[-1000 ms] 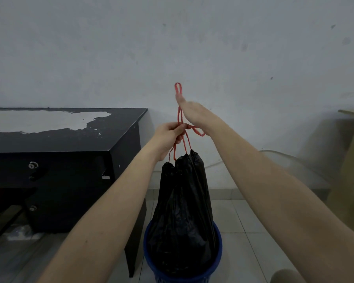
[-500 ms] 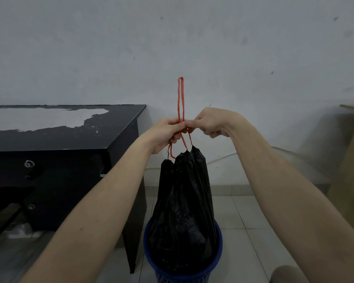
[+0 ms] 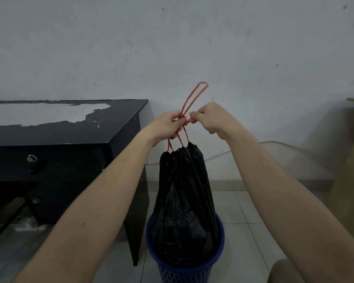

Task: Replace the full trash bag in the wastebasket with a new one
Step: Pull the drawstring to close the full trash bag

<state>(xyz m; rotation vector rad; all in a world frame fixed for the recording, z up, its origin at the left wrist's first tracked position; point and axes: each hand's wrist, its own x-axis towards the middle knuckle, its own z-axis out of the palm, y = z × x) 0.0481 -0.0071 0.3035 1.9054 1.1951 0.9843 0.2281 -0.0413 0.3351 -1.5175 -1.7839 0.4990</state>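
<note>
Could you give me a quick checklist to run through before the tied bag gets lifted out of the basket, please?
1. Bag mouth drawn shut: ok, the black trash bag is gathered tight under the red drawstring.
2. Both hands holding the string: ok, left hand and right hand each pinch it.
3. Knot finished: cannot tell, the fingers hide the crossing.
4. Bag free of the blue wastebasket: not ok, its lower part sits inside.
5. Clearance from the black desk: ok, the bag stands apart.
6. New bag ready: cannot tell, none in view.
</note>
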